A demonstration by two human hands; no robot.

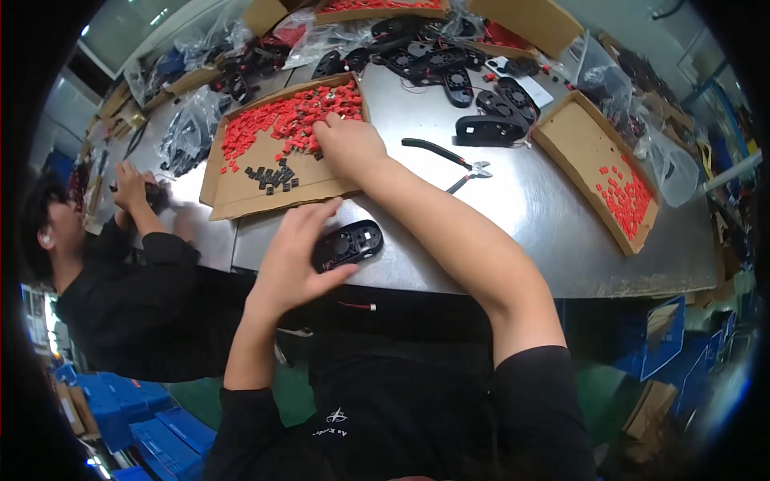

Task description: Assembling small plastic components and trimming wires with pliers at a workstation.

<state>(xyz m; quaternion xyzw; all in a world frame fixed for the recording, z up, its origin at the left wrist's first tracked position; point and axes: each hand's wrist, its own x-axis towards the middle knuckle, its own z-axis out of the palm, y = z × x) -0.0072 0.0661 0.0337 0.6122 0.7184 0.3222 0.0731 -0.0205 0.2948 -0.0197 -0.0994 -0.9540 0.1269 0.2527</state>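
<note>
A black oval plastic housing (350, 245) with a round grille lies on the metal table near its front edge. Around its left end my left hand (290, 260) is open, thumb and fingers apart; whether it touches the housing I cannot tell. Farther off, my right hand (350, 147) reaches into a shallow cardboard tray (241, 200). Its fingers are curled down among small red plastic parts (293, 120), and their tips are partly hidden. Small black square parts (273, 176) form a cluster in the same tray.
Black-handled cutting pliers (469, 167) lie right of my right forearm. Several black housings (489, 120) are heaped at the back. Another cardboard tray (561, 136) with red parts stands at the right. At the left, a co-worker's hands (136, 188) hold something dark.
</note>
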